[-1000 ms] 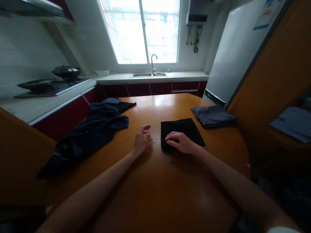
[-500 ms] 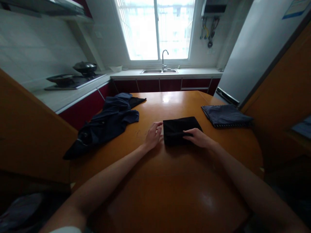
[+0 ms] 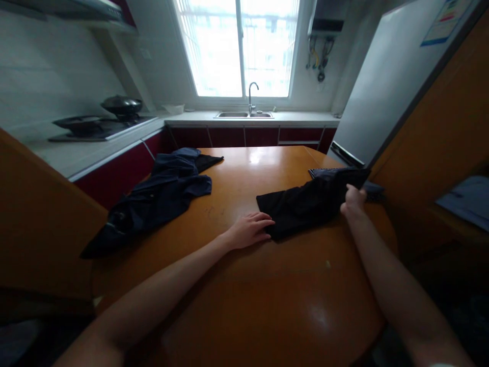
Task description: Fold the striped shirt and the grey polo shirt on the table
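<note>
A black cloth garment (image 3: 301, 206) lies stretched across the right half of the wooden table, its far right part lifted off the surface. I cannot make out which kind of garment it is. My right hand (image 3: 353, 199) is closed on that raised right end. At the near left corner of the cloth rests my left hand (image 3: 250, 229), its fingers spread and touching the edge. Behind the raised end, a folded grey-blue cloth with a dotted edge (image 3: 319, 173) is partly covered from view.
A crumpled dark blue garment (image 3: 164, 188) lies on the left of the table (image 3: 237, 285). Beyond are a counter with a sink (image 3: 244, 115), a stove with pans (image 3: 122, 105), and a fridge (image 3: 374, 86) at the right.
The black cloth was a compact folded bundle; its right side is now pulled out to the right and raised by my right hand. My left hand has moved slightly toward me onto its corner.
</note>
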`<state>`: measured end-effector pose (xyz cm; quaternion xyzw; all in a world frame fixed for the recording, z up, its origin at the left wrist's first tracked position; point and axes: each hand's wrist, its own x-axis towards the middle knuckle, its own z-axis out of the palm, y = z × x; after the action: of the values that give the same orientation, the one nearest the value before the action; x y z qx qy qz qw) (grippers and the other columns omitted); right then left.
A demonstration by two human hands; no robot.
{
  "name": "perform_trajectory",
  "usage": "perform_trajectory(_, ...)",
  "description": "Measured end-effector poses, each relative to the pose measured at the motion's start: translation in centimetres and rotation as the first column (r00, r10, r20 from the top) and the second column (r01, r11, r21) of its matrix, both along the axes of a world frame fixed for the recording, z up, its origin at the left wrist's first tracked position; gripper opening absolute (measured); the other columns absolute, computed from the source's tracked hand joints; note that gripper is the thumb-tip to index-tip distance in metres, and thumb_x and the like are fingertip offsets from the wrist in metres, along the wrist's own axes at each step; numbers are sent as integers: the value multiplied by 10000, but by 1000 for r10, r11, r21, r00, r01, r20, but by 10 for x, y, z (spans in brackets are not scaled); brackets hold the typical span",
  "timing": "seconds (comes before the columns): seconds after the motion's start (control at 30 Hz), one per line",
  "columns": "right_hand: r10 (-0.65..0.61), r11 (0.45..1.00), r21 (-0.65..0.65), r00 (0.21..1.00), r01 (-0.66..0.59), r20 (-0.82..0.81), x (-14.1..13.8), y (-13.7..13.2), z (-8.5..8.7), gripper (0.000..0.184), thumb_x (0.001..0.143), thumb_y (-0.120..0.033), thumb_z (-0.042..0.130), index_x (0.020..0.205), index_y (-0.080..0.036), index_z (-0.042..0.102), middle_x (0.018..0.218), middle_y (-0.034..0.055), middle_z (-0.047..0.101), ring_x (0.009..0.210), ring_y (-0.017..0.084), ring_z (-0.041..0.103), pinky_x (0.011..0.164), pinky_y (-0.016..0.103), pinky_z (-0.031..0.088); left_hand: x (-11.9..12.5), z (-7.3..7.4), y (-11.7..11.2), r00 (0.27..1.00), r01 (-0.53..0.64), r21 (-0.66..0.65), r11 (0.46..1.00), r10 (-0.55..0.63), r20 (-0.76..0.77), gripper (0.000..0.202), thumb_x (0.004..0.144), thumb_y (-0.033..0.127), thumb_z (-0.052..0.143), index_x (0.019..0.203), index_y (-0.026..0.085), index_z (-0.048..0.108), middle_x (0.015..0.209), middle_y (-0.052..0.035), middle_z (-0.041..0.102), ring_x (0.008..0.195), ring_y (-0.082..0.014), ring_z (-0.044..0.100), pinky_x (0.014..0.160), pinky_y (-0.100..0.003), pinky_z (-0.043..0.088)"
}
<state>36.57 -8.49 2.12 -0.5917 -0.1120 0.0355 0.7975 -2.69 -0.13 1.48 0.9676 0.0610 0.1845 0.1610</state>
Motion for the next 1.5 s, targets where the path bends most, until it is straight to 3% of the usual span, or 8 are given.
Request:
perform_trajectory(0.2, 100, 995, 25, 995, -100, 12, -27, 5, 2, 350, 694, -186, 617, 1042, -158, 643, 999, 57, 725, 968, 196, 696, 935, 367, 562, 2, 0, -1, 999, 18, -28, 999, -18, 32, 206, 993, 348, 523, 1032, 241, 694, 988, -74, 665, 975, -223, 627, 925, -356, 491)
perform_trajectory(0.33, 332, 943, 8, 943, -332, -7, -37, 2, 11, 310, 766, -268, 627, 1060, -172, 656, 1023, 88, 734, 971, 239, 708, 876, 433, 604, -6, 6, 27, 965, -75, -449, 890, 179, 194, 239, 908, 442, 607, 851, 212, 637, 778, -20, 596, 747, -183, 579, 715, -286, 497)
perform_trajectory(0.63, 417, 899, -98, 902, -428, -114, -62, 6, 6, 273, 764, -195, 628, 1034, -191, 675, 1006, 71, 754, 924, 238, 708, 919, 430, 580, -64, 20, 131, 86, -556, -755, 348, 927, 364, 149, 815, 223, 561, 928, 218, 463, 836, 3, 466, 781, -165, 525, 808, -302, 487)
perform_trajectory(0.87, 392, 791, -601, 847, -112, 358, -67, 4, -5, 358, 749, -217, 622, 1082, -101, 682, 1058, 173, 710, 1037, 319, 649, 950, 451, 525, -40, 11, 68, 784, -571, -85, 816, 574, 238, 135, 950, 236, 539, 1019, 202, 650, 1040, -71, 639, 1042, -242, 595, 983, -386, 467)
perform_trajectory(1.0, 342, 756, -612, 656, 233, 673, -74, -5, 8, 467, 790, -257, 602, 1220, -79, 648, 1249, 234, 621, 1203, 370, 558, 1038, 509, 441, -19, 4, 36, 851, -525, -18, 851, 524, -40, 318, 897, 374, 705, 1156, 189, 692, 1087, -88, 664, 1043, -270, 611, 945, -391, 492)
perform_trajectory(1.27, 776, 336, -627, 584, -703, -238, -156, -4, 11, 461, 900, -608, 610, 817, -156, 644, 673, 83, 702, 425, 146, 608, 374, 219, 403, 6, 32, -21, 974, -224, -28, 974, 224, 0, 336, 868, 52, 562, 1137, 184, 714, 944, -49, 668, 896, -180, 649, 826, -273, 493)
perform_trajectory(1.4, 718, 428, -533, 633, -730, -291, -171, -4, 8, 277, 816, -372, 777, 747, -164, 608, 648, 43, 678, 469, 141, 615, 379, 209, 438, 10, 43, -66, 953, 276, 88, 957, -261, -155, 249, 955, 243, 627, 1192, 229, 700, 940, -54, 672, 909, -185, 649, 876, -298, 476)
perform_trajectory(1.5, 735, 504, -334, 598, -797, -319, -166, -9, 14, 159, 740, -203, 773, 792, -169, 627, 722, 45, 711, 591, 168, 662, 489, 243, 526, 12, 46, -67, 982, 186, -97, 978, -184, 32, 246, 972, 340, 635, 1192, 242, 689, 1046, -67, 676, 981, -187, 643, 908, -302, 488)
